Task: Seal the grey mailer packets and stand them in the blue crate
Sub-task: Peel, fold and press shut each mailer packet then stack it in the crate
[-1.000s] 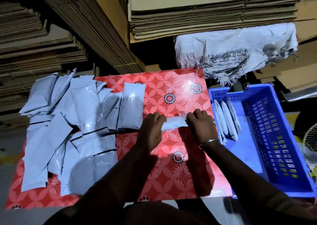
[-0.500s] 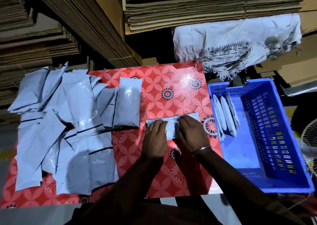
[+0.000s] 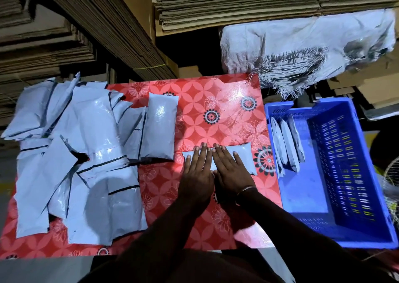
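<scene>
A view from above a table covered in a red floral-patterned cloth (image 3: 216,101). Both hands lie flat, palms down and fingers spread, side by side on one grey mailer packet (image 3: 243,157) that lies lengthwise left to right near the table's right edge. The left hand (image 3: 197,170) covers the packet's left part; the right hand (image 3: 230,170), with a thin metal bangle (image 3: 246,189) at the wrist, covers its middle. Neither hand grips anything; they press down.

To the left, a loose heap of grey mailer packets (image 3: 71,157) overlaps across the table's left half. One plump packet (image 3: 160,126) lies at the heap's right edge, pointing far to near.

Just right of the table sits the blue crate (image 3: 356,174), with slotted walls. Three sealed packets (image 3: 287,143) stand on edge against its left wall.

Beyond the table rise stacks of flattened cardboard (image 3: 237,4), and a frayed white woven sack (image 3: 302,45) lies far right.
</scene>
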